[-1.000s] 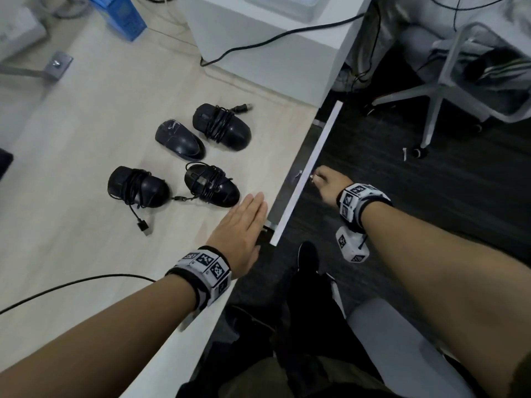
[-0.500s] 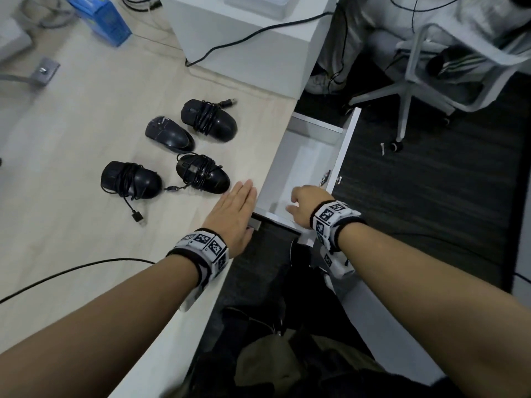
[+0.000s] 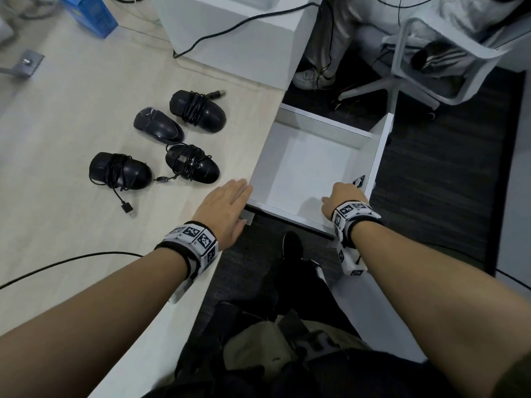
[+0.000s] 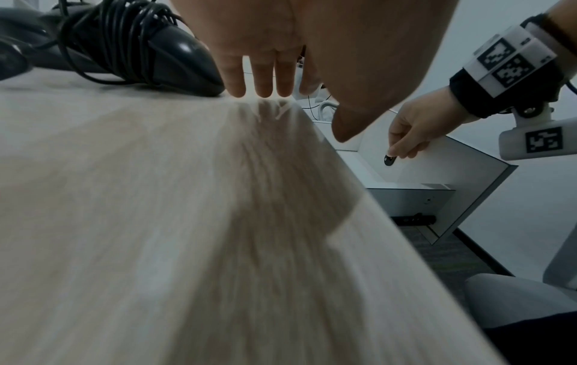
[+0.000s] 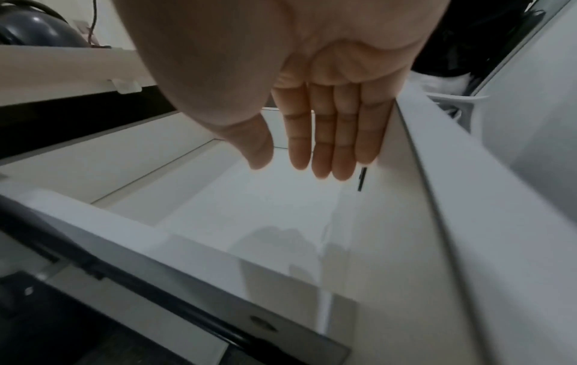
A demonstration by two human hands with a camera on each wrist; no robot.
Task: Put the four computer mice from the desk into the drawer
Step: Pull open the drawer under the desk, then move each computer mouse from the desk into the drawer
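Several black computer mice lie on the pale wooden desk: a far one wrapped in its cable, a bare one, and two wrapped ones nearer me. The white drawer stands pulled out to the right of the desk, with nothing inside. My left hand rests flat on the desk edge, just short of the nearest mouse. My right hand is inside the drawer with straight fingers against the front panel, beside a small black lock piece.
A white cabinet with a black cable stands at the back of the desk, and a blue box sits far left. A thin black cable crosses the near desk. An office chair and someone's legs are beyond the drawer.
The drawer has slid from nearly shut to wide open. My right hand moved from its outer edge to inside the front panel. My left hand stayed on the desk edge.
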